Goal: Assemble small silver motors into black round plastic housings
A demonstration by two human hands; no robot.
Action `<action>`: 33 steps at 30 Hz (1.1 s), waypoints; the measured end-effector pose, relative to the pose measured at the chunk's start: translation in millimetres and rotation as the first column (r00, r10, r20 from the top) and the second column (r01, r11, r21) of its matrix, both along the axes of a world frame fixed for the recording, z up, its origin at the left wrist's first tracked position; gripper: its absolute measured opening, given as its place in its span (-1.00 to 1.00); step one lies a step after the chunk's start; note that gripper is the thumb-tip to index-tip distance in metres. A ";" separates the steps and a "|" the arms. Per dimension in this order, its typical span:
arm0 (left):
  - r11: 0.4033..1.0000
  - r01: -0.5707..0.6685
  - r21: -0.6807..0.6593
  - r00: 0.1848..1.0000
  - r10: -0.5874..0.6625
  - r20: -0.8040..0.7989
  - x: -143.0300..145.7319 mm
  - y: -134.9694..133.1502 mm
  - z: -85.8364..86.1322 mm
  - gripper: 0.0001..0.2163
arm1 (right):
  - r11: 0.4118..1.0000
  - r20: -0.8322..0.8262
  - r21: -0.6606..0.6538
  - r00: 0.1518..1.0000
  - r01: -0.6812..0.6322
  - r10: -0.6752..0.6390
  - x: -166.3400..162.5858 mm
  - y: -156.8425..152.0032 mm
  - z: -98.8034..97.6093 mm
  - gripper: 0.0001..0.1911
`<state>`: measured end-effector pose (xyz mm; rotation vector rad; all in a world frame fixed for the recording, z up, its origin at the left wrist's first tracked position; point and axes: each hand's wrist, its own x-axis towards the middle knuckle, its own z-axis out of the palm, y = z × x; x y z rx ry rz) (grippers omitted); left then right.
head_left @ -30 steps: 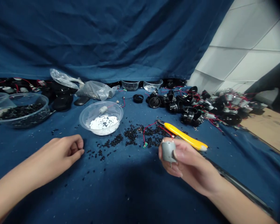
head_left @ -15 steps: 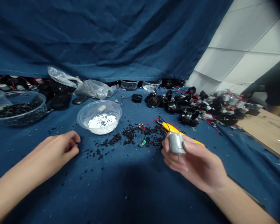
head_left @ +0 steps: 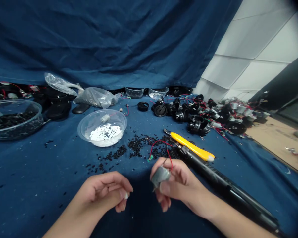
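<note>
My right hand (head_left: 176, 188) grips a small silver electric motor (head_left: 160, 176) between thumb and fingers, its shaft tilted down to the left. Red and dark wires run from the motor to a little green circuit board (head_left: 150, 158) above the hand. Facing it, my left hand (head_left: 105, 191) pinches a tiny white piece (head_left: 126, 195) at the fingertips; its exact kind is too small to tell. The two hands are apart, low over the blue cloth. Behind my right hand lie a black electric screwdriver (head_left: 221, 181) and a yellow utility knife (head_left: 192, 146).
A clear bowl (head_left: 81, 132) holds white pieces and a small cylinder. Tiny black pieces (head_left: 135, 147) are scattered beside it. Another clear bowl (head_left: 39, 114) with black parts stands left. Black housings (head_left: 196, 122) and wired motors (head_left: 238, 109) are heaped at right, near cardboard (head_left: 275, 138).
My left hand has moved right and nearer, and a white piece now shows in its fingertips. My right hand has brought the motor left and down, tilting it; the screwdriver has come into view.
</note>
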<state>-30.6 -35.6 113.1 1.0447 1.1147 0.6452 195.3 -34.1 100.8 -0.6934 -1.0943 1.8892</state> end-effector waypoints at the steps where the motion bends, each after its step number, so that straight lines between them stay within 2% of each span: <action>1: 0.999 -0.045 -0.030 0.998 0.046 0.037 1.9 -0.7 1.7 -0.88 | 1.000 0.019 0.012 1.000 -0.009 0.009 -2.9 -3.0 -0.8 -0.74; 4: 0.976 -0.183 -0.115 0.976 0.194 0.096 8.2 -4.1 7.8 -0.85 | 0.995 0.106 0.087 0.993 0.045 -0.055 -11.2 -12.2 1.0 -0.75; 8: 0.957 -0.229 -0.176 0.956 0.255 0.145 15.4 -10.6 10.6 -0.85 | 0.968 0.240 0.233 0.959 0.094 -0.151 -19.0 -18.5 5.3 -0.77; 15: 0.972 -0.175 -0.155 0.970 0.197 0.141 16.3 -8.6 6.7 -0.84 | 0.950 0.286 0.303 0.944 0.072 -0.163 -20.7 -17.8 1.5 -0.79; 22: 0.994 -0.070 -0.084 0.976 0.086 0.199 8.8 -8.7 -9.8 -0.84 | 0.940 0.249 0.338 0.959 0.046 -0.137 -20.7 -16.7 1.2 -0.68; 26: 0.992 -0.084 -0.097 0.980 0.099 0.171 9.6 -8.5 -6.1 -0.84 | 0.944 0.256 0.325 0.956 0.054 -0.142 -19.5 -18.4 -0.6 -0.69; 30: 0.992 -0.073 -0.107 0.985 0.089 0.151 12.0 -8.7 -0.1 -0.86 | 0.959 0.241 0.284 0.966 0.020 -0.092 -18.4 -20.1 -2.7 -0.70; 33: 0.995 -0.054 -0.086 0.984 0.067 0.163 12.0 -8.6 -2.6 -0.87 | 0.950 0.265 0.312 0.956 0.034 -0.122 -17.8 -20.3 -4.2 -0.71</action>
